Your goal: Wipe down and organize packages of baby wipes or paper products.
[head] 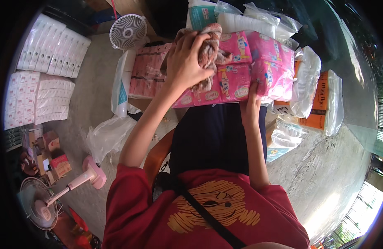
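My left hand (pixel 189 60) grips a crumpled brown-and-white cloth (pixel 209 51) and holds it over a bundle of pink plastic-wrapped packs (pixel 236 82). These glossy packs bear printed figures and writing, and they rest at the front of the pile, above my lap. Part of the bundle is hidden under the cloth and my left forearm. My right hand (pixel 251 104) is at the bundle's near edge, its thumb up against the pink wrap; the other fingers are out of sight underneath. Left of the cloth lies a clear-wrapped block of smaller pink packs (pixel 146 74).
A small white fan (pixel 128 32) stands at the back left. Orange-and-white plastic packages (pixel 319 98) sit on the right. Wrapped white packs (pixel 50 46) are stacked far left. A loose clear bag (pixel 106 135) and a pink-based standing fan (pixel 93 172) are on the left.
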A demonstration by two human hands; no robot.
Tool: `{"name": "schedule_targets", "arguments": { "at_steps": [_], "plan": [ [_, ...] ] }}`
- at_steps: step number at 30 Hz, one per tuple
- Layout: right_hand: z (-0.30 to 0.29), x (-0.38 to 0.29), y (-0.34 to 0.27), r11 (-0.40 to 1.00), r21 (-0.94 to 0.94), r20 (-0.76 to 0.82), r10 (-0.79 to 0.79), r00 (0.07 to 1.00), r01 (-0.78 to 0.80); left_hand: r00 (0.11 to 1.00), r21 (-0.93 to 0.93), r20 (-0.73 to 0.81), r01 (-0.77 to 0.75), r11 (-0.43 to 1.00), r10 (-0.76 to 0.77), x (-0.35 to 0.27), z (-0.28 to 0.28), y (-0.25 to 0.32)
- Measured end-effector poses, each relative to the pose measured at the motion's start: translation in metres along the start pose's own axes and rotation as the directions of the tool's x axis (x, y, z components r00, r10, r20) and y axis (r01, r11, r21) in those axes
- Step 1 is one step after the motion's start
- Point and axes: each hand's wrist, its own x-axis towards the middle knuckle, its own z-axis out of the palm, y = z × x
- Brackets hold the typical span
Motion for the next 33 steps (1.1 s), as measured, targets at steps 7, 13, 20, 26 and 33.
{"name": "schedule_targets", "arguments": {
  "at_steps": [7, 13, 20, 26, 33],
  "plan": [
    [0.004, 0.003, -0.005, 0.973, 0.189, -0.108, 0.154, 0.982, -0.132, 0.989, 0.006, -0.129, -0.071, 0.997, 0.071, -0.033, 0.012, 0.045],
    [0.001, 0.002, 0.004, 0.982, 0.157, -0.084, 0.12, 0.989, -0.106, 0.951, 0.054, -0.032, -0.307, 0.95, 0.308, -0.099, -0.004, 0.014],
    [0.006, 0.003, -0.005, 0.979, 0.155, -0.112, 0.153, 0.982, -0.135, 0.958, -0.03, -0.241, 0.152, 0.988, -0.154, 0.001, 0.009, -0.018],
    [0.0, 0.004, -0.004, 0.967, 0.191, -0.136, 0.198, 0.971, -0.17, 0.983, -0.083, -0.175, -0.068, 0.994, 0.052, 0.018, 0.046, 0.083],
    [-0.004, 0.004, 0.01, 0.977, 0.186, -0.063, 0.122, 0.991, -0.108, 0.995, -0.067, 0.084, -0.054, 0.996, 0.059, -0.061, -0.001, 0.058]
  ]
}}
